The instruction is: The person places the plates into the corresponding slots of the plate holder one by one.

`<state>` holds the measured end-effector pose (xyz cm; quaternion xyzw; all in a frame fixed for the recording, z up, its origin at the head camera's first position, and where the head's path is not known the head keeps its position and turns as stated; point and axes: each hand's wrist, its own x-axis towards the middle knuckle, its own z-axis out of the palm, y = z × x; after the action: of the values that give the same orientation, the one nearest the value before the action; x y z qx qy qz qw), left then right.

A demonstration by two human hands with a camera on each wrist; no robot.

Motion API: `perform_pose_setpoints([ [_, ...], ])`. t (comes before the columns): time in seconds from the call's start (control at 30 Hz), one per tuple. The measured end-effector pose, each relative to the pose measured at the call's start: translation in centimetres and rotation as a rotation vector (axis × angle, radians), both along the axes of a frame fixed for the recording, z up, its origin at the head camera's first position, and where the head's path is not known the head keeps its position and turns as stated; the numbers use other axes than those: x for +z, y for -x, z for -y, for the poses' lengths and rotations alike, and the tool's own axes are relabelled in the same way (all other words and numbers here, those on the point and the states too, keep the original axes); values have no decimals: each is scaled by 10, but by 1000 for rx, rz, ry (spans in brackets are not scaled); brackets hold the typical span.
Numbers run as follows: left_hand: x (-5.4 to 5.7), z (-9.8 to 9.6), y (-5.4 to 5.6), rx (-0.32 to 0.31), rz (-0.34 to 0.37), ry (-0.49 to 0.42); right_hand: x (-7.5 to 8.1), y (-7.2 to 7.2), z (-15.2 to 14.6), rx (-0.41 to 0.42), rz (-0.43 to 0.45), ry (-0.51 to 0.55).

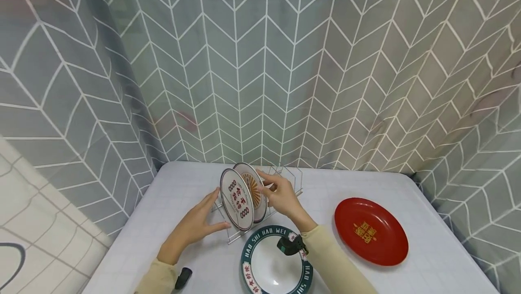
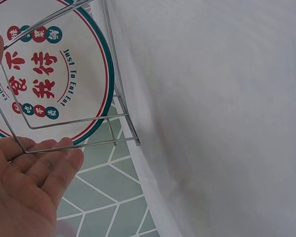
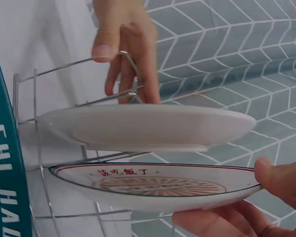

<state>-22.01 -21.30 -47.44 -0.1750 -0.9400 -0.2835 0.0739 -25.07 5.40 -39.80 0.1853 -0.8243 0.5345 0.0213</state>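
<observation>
A wire dish rack [image 1: 234, 237] holds two round plates on edge. The front plate [image 1: 236, 199] has red characters on a white face. Behind it stands a second plate [image 3: 163, 185] with an orange sunburst and a thin dark rim. My right hand [image 1: 281, 194] pinches this second plate at its edge, thumb on the patterned face and fingers underneath. My left hand [image 1: 191, 226] is at the rack's left end, thumb and fingers spread apart. In the left wrist view, its fingers [image 2: 54, 165] lie along the rack's wire, close to the front plate's rim.
A white bowl-like dish [image 1: 277, 262] with a green lettered rim lies in front of the rack, under the right forearm. To the right is a red oval tray [image 1: 371, 231] with gold characters. A patterned curtain [image 1: 260, 68] hangs behind the white-covered table [image 1: 325, 181].
</observation>
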Motion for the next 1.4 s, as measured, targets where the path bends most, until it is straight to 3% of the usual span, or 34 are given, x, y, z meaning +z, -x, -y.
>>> perform_pose_setpoints([
  [0.8, 3, -4, 5, 16, 9, 4, -11, -3, -5, 8, 22, -8],
  [1.1, -3, -4, 1, 12, 33, -2, -12, -11, -18, 76, 47, -29],
  [1.4, -2, -3, 1, 10, 2, 4, -9, -23, -36, 136, 106, 7],
])
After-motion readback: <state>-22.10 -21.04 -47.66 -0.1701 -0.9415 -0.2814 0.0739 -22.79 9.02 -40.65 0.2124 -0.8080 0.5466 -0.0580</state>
